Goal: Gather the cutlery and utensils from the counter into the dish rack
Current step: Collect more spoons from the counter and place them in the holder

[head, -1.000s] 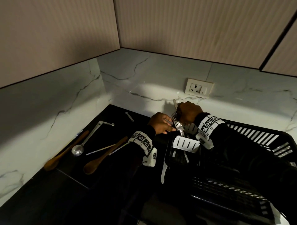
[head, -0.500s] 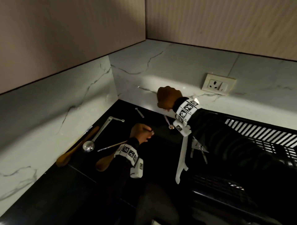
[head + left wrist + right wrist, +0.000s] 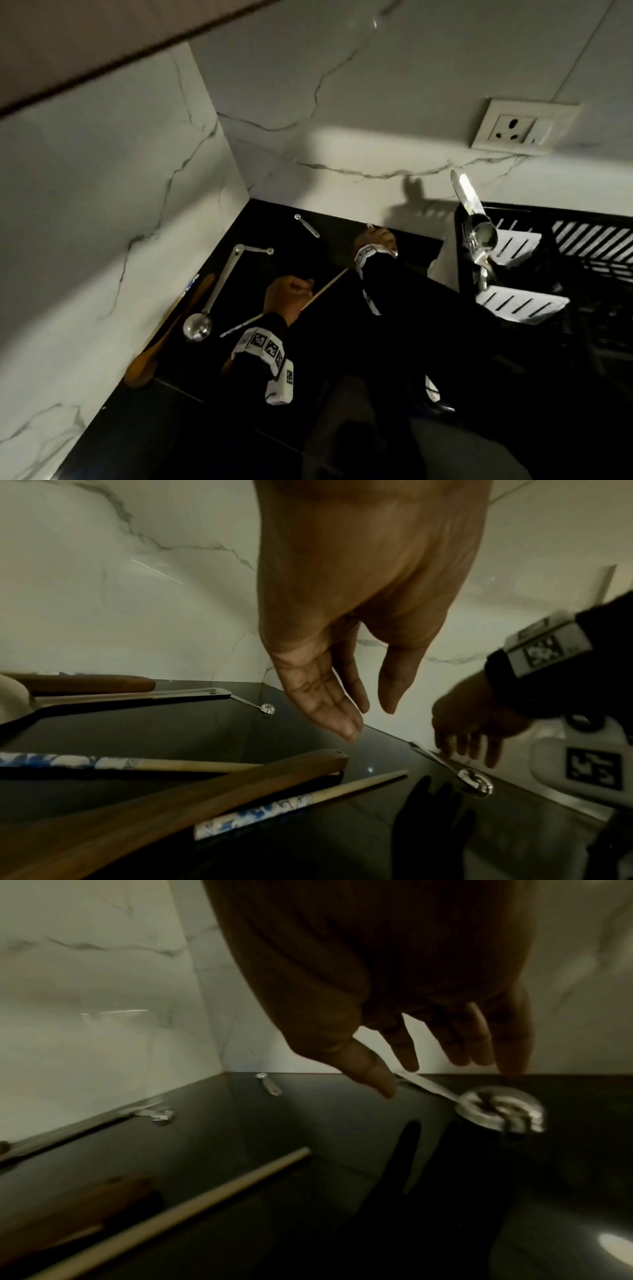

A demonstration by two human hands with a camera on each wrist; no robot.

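My right hand reaches down at the back wall with its fingers spread, and the index fingertip touches the handle of a small steel measuring spoon lying on the black counter. My left hand hovers open above two chopsticks and a wooden spoon, holding nothing. In the head view the left hand is mid-counter and the right hand is near the wall. The black dish rack stands to the right, with a knife and forks upright in its cutlery holder.
A steel ladle and a second wooden spoon lie along the left marble wall. Another small measuring spoon lies near the corner. A wall socket sits above the rack. Two white slotted panels jut from the rack.
Both hands have left the rack's cutlery holder. The right hand has dropped from the wall to the measuring spoon on the counter. The left hand has moved over the chopsticks.
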